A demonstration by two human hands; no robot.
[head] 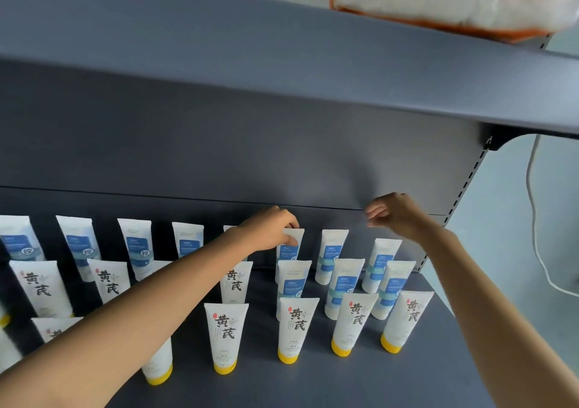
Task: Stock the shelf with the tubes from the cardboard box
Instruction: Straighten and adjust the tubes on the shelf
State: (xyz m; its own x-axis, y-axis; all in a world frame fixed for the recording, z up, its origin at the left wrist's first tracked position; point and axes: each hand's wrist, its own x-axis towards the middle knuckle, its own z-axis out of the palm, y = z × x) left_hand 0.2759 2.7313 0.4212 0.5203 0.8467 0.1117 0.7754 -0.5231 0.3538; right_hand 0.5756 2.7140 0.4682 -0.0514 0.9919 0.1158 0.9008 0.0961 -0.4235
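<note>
Several white tubes stand cap-down in rows on the dark grey shelf [313,385]. The back rows carry blue labels, and the front rows have yellow caps and black characters. My left hand [271,230] reaches to the back row and pinches the top of a blue-label tube [289,252] between thumb and fingers. My right hand [396,214] hovers above the back right tubes, near another blue-label tube [332,254], with its fingers loosely curled and nothing in them. The cardboard box is out of view.
An upper shelf [282,62] overhangs close above and bears a plastic-wrapped orange and white pack [454,0]. The shelf's slotted upright [463,188] stands at the right, with a white cable [539,235] hanging beyond it. Bare shelf floor lies at the front right.
</note>
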